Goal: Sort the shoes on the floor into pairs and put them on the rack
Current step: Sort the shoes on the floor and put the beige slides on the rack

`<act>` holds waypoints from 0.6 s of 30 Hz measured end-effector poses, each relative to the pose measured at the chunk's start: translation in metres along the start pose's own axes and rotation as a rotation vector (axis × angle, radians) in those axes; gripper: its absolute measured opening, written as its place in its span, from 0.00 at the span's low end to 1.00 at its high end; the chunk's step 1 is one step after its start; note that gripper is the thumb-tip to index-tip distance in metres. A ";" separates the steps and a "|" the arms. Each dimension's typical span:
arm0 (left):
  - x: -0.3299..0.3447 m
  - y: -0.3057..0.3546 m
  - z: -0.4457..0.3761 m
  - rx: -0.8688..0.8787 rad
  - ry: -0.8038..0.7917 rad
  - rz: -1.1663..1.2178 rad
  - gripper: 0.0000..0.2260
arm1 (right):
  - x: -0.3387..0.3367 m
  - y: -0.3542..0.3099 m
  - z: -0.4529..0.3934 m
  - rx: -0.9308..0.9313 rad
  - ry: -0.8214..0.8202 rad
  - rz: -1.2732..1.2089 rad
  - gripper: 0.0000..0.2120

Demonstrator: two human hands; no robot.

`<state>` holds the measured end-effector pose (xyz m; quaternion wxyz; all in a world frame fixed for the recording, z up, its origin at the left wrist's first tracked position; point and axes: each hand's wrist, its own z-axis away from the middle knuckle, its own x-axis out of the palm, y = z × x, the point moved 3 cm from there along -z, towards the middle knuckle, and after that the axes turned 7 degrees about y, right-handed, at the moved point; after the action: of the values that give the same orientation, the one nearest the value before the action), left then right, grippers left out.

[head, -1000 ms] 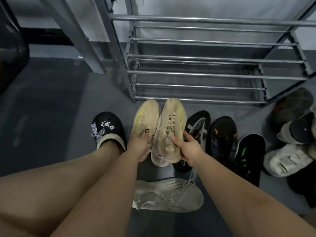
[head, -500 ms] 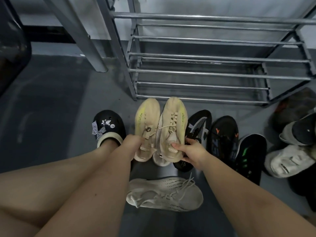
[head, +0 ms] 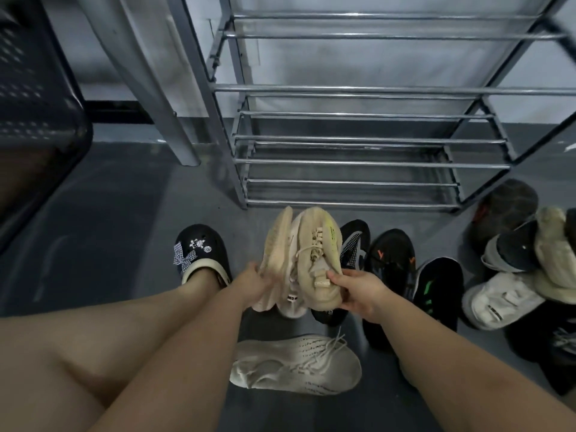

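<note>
Beige knit, two sneakers up off the floor [head: 131, 194] together! The left hand [head: 253, 283] gripped the left sneaker [head: 276, 254] at its heel end, turned on edge, and the right hand [head: 358, 289] pinched the right sneaker [head: 318, 254] at its collar, thumb on top. Both shoes touched side by side between the hands, toes pointing at the metal rack [head: 358, 160] just beyond them. Below the hands a pale laced sneaker [head: 296, 364] lay on its side. Right of the right hand stood a row of black shoes [head: 392, 263], and farther right a heap of white shoes [head: 505, 299]. Left of the left hand sat a foot in a black clog [head: 202, 254].
</note>
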<state>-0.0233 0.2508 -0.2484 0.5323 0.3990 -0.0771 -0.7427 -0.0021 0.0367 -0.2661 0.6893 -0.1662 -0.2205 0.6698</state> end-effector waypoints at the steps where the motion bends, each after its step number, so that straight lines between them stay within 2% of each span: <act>1: 0.006 -0.006 0.005 -0.004 -0.024 0.004 0.30 | -0.002 0.002 0.004 0.002 -0.004 -0.014 0.20; 6: 0.018 -0.024 -0.001 -0.001 0.039 0.009 0.43 | -0.012 0.015 0.009 -0.020 0.027 -0.020 0.20; 13: 0.017 -0.022 -0.027 -0.081 0.026 -0.052 0.45 | -0.015 0.017 0.000 -0.015 0.027 -0.020 0.19; 15: 0.018 -0.020 -0.029 -0.077 0.047 -0.129 0.44 | -0.015 0.015 -0.003 -0.010 0.034 -0.005 0.20; 18: 0.018 -0.015 -0.028 -0.037 0.054 -0.250 0.35 | -0.014 0.012 -0.004 -0.009 0.040 0.010 0.19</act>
<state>-0.0172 0.2500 -0.2842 0.4446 0.4153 0.0013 -0.7936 -0.0103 0.0239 -0.2770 0.6894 -0.1835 -0.2088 0.6689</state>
